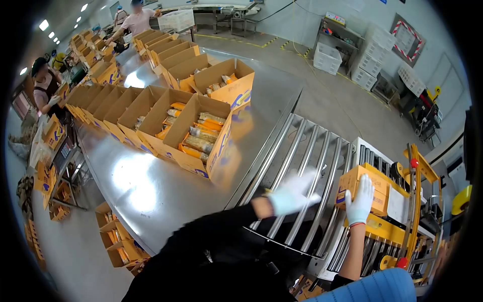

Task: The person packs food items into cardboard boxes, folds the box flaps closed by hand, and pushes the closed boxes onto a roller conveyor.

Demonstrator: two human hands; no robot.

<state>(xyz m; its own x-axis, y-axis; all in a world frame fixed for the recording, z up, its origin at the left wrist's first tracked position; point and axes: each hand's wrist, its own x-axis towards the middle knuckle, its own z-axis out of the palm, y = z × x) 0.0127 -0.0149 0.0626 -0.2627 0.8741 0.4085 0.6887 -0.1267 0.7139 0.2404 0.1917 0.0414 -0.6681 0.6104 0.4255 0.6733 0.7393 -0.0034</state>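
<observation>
My right hand (pixel 360 200), in a white glove, lies flat with fingers stretched out against a closed cardboard box (pixel 381 195). That box rests at the infeed of a yellow-framed carton sealing machine (pixel 415 201). Over the roller conveyor (pixel 282 146), my left hand (pixel 294 195), also white-gloved, hangs blurred by motion. Its thumb and fingers look spread, and no object shows in it. Left of the rollers, an open cardboard carton (pixel 220 146) on the metal table (pixel 166 194) holds orange and clear packets (pixel 200 143).
Rows of open cartons (pixel 143 105) run back along the table. More cartons (pixel 118 236) stand low at the left. One person (pixel 48 85) works on the left, others at the far end. White crates (pixel 370 55) are stacked by the right wall, near a metal shelf (pixel 337 38).
</observation>
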